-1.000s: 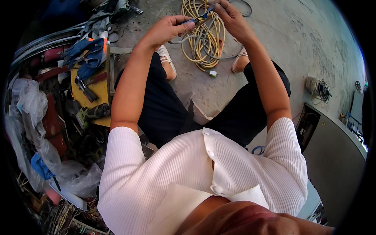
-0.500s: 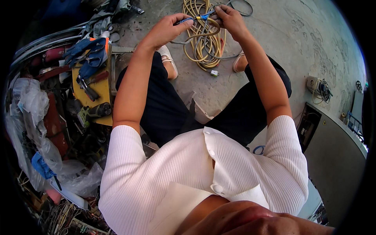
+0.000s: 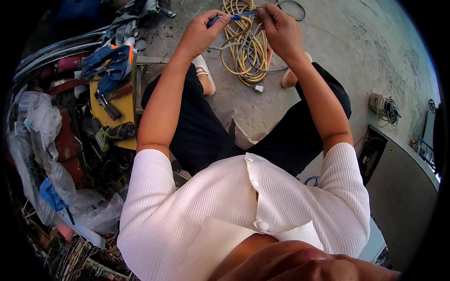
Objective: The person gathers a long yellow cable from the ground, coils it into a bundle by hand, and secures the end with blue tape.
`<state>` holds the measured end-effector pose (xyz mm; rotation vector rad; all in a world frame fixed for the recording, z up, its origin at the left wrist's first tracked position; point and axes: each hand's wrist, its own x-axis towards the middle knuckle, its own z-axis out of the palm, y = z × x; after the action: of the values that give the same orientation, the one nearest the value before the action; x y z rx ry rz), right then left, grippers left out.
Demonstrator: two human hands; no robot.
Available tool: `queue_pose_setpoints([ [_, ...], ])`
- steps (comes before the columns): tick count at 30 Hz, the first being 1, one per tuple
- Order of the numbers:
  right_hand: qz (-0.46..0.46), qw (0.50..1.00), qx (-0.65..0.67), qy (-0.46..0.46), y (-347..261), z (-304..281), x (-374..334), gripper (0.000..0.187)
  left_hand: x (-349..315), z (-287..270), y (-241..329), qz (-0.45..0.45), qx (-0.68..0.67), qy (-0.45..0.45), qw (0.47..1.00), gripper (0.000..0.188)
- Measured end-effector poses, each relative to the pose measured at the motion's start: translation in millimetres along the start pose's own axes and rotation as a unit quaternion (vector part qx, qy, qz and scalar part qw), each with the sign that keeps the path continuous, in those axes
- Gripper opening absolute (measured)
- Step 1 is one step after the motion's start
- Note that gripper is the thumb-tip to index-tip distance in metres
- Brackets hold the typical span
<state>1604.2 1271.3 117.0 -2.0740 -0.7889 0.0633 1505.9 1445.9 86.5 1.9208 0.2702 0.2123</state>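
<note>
The left hand point(image 3: 200, 35) pinches the cord point(image 3: 246, 25), likely to steady it; the right hand point(image 3: 282, 29) pinches blue tape point(image 3: 248, 13), perhaps for tightness.

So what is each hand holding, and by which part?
The left hand grips the yellow cable at its blue-wrapped stretch; the right hand pinches what looks like the loose end of blue tape.

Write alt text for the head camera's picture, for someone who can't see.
A person's left hand grips a blue-wrapped cable while the right hand pinches a blue strip running to it. Below, a yellow and gray cable coil lies on the gray floor. At left, blue gloves rest on a yellow board amid clutter.
</note>
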Motion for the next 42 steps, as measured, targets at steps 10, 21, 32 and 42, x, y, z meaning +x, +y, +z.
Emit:
queue_pose_setpoints([
  [10,-0.221,0.973,-0.04,0.045,16,16,-19,0.007,5,0,-18,-0.053,0.068,0.046,0.995,0.03],
  [21,0.076,0.982,0.173,0.013,18,-4,0,0.025,-5,5,13,0.126,0.005,-0.067,0.99,0.018],
  [32,0.228,0.909,0.234,-0.258,95,52,-3,0.032,-22,18,16,0.136,0.039,-0.134,0.981,0.017],
  [42,0.149,0.921,0.319,-0.17,76,32,2,0.031,5,-20,-11,-0.138,-0.285,0.069,0.946,0.023],
])
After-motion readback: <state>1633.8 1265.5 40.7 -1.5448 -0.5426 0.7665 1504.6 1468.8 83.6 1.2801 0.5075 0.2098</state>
